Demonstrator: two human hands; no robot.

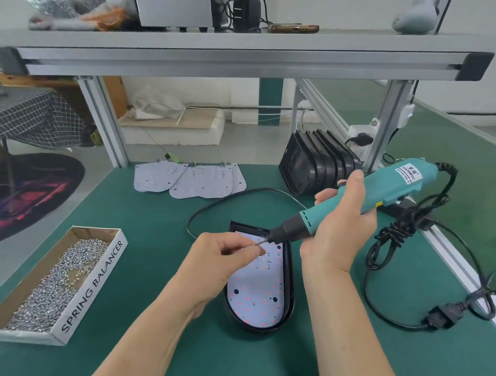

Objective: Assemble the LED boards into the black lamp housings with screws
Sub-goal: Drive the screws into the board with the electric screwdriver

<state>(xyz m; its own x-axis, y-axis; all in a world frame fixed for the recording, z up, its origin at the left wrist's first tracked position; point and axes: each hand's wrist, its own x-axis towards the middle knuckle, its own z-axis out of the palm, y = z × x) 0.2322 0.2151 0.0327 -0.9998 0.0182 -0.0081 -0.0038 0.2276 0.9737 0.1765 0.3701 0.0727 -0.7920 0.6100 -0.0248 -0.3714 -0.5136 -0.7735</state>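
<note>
A black lamp housing (290, 289) lies on the green table in front of me with a white LED board (259, 293) seated inside it. My right hand (343, 222) grips a teal electric screwdriver (365, 195), tilted down to the left, its bit tip over the board's far end. My left hand (225, 259) pinches a small screw (257, 244) right at the bit tip, above the board.
A cardboard box (89, 291) marked SPRING BALANCER, full of screws, sits at the left. Spare LED boards (189, 178) lie at the back. Stacked black housings (318, 163) stand back right. The screwdriver's black cable (394, 243) coils at the right. A metal shelf (237, 53) hangs overhead.
</note>
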